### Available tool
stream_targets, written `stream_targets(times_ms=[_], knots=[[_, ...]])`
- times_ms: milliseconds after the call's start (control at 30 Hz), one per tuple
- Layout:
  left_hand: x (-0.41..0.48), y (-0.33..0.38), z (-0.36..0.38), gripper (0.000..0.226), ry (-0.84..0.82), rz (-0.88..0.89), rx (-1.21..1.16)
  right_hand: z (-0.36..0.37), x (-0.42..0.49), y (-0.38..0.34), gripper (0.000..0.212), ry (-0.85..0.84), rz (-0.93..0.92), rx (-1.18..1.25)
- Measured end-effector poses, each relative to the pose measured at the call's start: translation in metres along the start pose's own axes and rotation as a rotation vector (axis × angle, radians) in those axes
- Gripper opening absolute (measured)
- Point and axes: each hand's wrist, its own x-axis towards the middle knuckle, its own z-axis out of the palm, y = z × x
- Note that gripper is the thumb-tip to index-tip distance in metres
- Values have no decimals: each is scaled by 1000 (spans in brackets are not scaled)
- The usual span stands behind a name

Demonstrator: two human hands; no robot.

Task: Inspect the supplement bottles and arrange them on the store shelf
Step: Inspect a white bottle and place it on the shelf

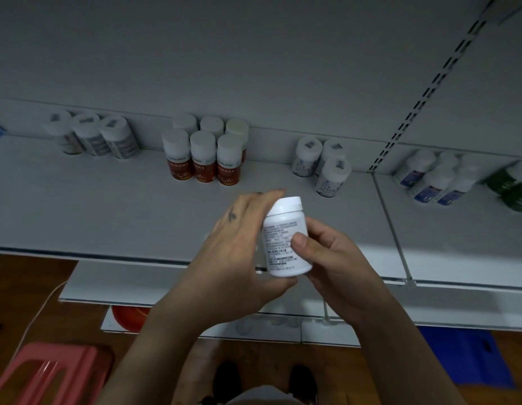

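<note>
Head view: we hold the white bottle (286, 238) upright over the shelf (107, 214) front edge, printed label toward us for reading. Right hand (335, 258) fingers (321, 229) wrap its side, thumb on the label. Left hand (233, 244) cups the opposite side, thumb under the base. Inspection step, we judge; not yet shelved.

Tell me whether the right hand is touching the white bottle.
Touching. Head view: the right hand presses its thumb on the white bottle.
</note>
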Motion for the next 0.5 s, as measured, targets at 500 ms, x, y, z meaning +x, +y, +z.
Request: stream_targets(times_ms=[500], knots=[[-9, -8, -15, 82, 32, 9, -97, 12, -3, 7, 51, -36, 29, 201]])
